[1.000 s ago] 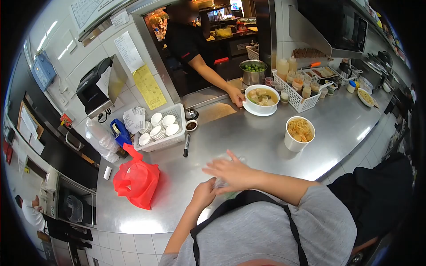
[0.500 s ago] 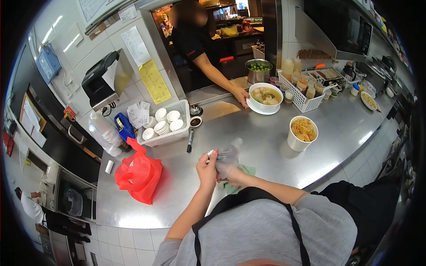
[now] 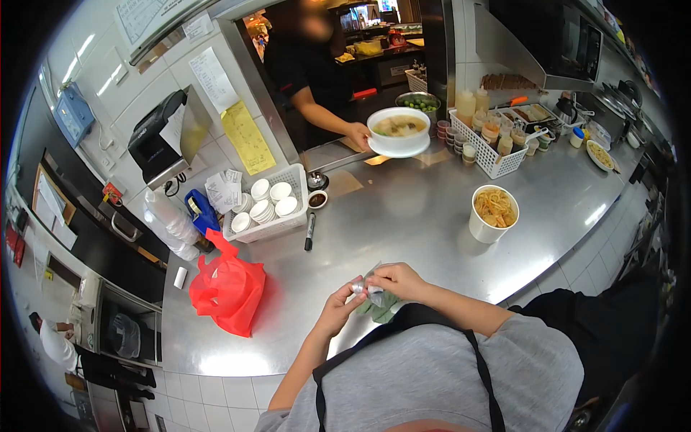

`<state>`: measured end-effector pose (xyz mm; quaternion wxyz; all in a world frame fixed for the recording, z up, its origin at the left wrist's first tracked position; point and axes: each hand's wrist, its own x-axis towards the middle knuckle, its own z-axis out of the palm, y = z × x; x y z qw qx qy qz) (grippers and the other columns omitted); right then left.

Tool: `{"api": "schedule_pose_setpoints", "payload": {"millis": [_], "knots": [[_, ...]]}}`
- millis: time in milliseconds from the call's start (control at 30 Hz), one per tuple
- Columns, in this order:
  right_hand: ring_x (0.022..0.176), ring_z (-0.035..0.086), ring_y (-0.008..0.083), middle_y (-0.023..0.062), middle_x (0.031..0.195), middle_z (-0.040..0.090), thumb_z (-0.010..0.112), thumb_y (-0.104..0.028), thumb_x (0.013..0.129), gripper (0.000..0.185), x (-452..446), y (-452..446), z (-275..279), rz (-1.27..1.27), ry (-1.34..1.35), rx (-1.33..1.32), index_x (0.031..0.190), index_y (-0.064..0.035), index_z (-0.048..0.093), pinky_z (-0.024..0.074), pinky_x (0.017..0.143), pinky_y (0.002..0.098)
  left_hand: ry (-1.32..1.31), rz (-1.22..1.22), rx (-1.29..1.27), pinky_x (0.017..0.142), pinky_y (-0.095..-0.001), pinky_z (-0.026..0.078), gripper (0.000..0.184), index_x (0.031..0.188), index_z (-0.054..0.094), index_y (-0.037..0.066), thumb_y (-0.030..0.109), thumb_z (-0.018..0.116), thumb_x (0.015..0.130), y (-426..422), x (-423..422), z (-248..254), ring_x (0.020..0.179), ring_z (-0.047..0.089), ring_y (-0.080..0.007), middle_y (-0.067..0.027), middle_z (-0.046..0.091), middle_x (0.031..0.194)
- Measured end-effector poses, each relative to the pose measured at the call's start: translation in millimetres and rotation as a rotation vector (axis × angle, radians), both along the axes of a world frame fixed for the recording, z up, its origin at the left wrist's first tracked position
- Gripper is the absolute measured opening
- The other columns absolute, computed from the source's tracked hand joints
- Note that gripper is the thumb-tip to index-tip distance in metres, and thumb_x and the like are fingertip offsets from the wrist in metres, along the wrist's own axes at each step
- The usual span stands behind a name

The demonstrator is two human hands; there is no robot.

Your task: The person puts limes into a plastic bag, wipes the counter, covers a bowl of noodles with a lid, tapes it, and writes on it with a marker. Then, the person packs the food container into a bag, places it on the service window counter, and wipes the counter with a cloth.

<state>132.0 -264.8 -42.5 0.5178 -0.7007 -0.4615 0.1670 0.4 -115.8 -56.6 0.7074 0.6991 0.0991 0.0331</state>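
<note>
Close to my body, my left hand (image 3: 338,307) and my right hand (image 3: 400,281) meet with fingers pinched on a crumpled clear plastic bag (image 3: 373,289). The bag is bunched small and looks shiny; what is inside it I cannot make out. A green cloth (image 3: 383,309) lies on the counter just beneath. Farther off to the right stands a white paper tub (image 3: 490,232) filled with noodles. Left of my hands sits a red carrier bag (image 3: 241,299), and a black marker (image 3: 309,230) lies beyond it.
At the pass window a co-worker's hand (image 3: 358,136) holds a white bowl of soup (image 3: 397,147) on a plate, above the counter (image 3: 345,241). A basket of small white cups (image 3: 299,219), a sauce dish (image 3: 317,199) and a basket of bottles (image 3: 498,171) line the back.
The plastic bag was spread out and blurred; it is now bunched small between my hands. My right hand came up from beneath it. The co-worker's hand moved the soup bowl left toward the window.
</note>
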Motion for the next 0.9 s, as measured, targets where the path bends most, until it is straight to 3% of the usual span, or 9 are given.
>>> {"api": "schedule_pose_setpoints", "payload": {"millis": [167,200,333,367,500,700,800,833,900], "knots": [[0.058,0.051,0.0194,0.0079,0.062,0.050,0.058,-0.022,0.082,0.023,-16,-14,13,0.259,-0.084,0.005,0.069,-0.0034,0.052,0.0376,0.052,0.0307,0.058,-0.425,0.208,0.100,-0.0339,0.025,0.027,0.110,0.058,0.012,0.025,0.054,0.087,-15,-29,54,0.115,0.041,-0.0195,-0.0053,0.048,0.123],[0.075,0.052,0.0186,0.0080,0.078,0.051,0.059,-0.024,0.081,0.021,-15,-24,38,0.423,0.160,-0.191,0.079,-0.0041,0.052,0.0400,0.065,0.0296,0.000,-0.485,0.201,0.104,-0.0399,0.014,0.034,0.117,0.054,0.014,0.031,0.051,0.088,-16,-34,56,0.120,0.034,-0.0209,-0.0065,0.048,0.122],[0.088,0.049,0.0201,0.0066,0.094,0.047,0.061,-0.026,0.078,0.029,-11,-32,74,0.770,-0.065,-0.227,0.096,-0.0070,0.050,0.0396,0.073,0.0317,-0.041,-0.643,0.462,0.102,-0.0525,-0.008,0.043,0.119,0.052,0.015,0.044,0.045,0.088,-15,-37,46,0.128,0.022,-0.0225,-0.0069,0.042,0.129],[0.088,0.049,0.0201,0.0066,0.094,0.047,0.061,-0.026,0.078,0.029,-10,-32,83,0.821,-0.051,-0.257,0.096,-0.0070,0.050,0.0396,0.073,0.0317,-0.012,-0.668,0.527,0.104,-0.0499,-0.004,0.037,0.120,0.051,0.012,0.032,0.046,0.090,-18,-37,54,0.127,0.023,-0.0246,-0.0061,0.039,0.131],[0.081,0.050,0.0267,0.0085,0.084,0.046,0.063,-0.027,0.073,0.028,-15,-27,103,0.872,-0.354,-0.319,0.088,-0.0065,0.050,0.0405,0.068,0.0358,-0.019,-0.638,0.455,0.103,-0.0534,-0.010,0.040,0.121,0.051,0.015,0.040,0.041,0.090,-23,-42,91,0.128,0.022,-0.0229,-0.0035,0.040,0.130],[0.060,0.049,0.0210,0.0053,0.066,0.042,0.065,-0.016,0.070,0.017,-26,-18,90,0.508,-0.646,0.055,0.070,-0.0070,0.050,0.0404,0.053,0.0322,-0.172,-0.455,0.362,0.105,-0.0481,0.005,0.042,0.123,0.050,0.014,0.039,0.037,0.092,-11,-60,91,0.126,0.025,-0.0243,-0.0044,0.040,0.129],[0.060,0.050,0.0208,0.0049,0.068,0.045,0.071,-0.015,0.066,0.025,-36,2,65,0.344,-0.530,0.136,0.069,-0.0075,0.048,0.0421,0.056,0.0330,-0.269,-0.302,-0.146,0.103,-0.0350,0.021,0.043,0.126,0.045,0.011,0.035,0.032,0.094,-3,-65,69,0.126,0.025,-0.0202,-0.0044,0.035,0.133],[0.063,0.052,0.0208,0.0051,0.071,0.049,0.074,-0.016,0.065,0.029,-38,10,56,0.256,-0.469,0.172,0.075,-0.0080,0.048,0.0433,0.059,0.0328,-0.269,-0.296,-0.150,0.103,-0.0350,0.021,0.043,0.126,0.045,0.011,0.035,0.032,0.094,-5,-66,65,0.126,0.025,-0.0202,-0.0044,0.035,0.133],[0.067,0.054,0.0211,0.0065,0.075,0.051,0.075,-0.018,0.065,0.035,-44,34,48,0.248,-0.407,0.217,0.082,-0.0082,0.046,0.0438,0.061,0.0319,-0.230,-0.008,-0.734,0.104,-0.0392,0.021,0.046,0.125,0.046,0.005,0.035,0.031,0.094,-8,-70,58,0.126,0.026,-0.0222,-0.0065,0.032,0.134]]}}
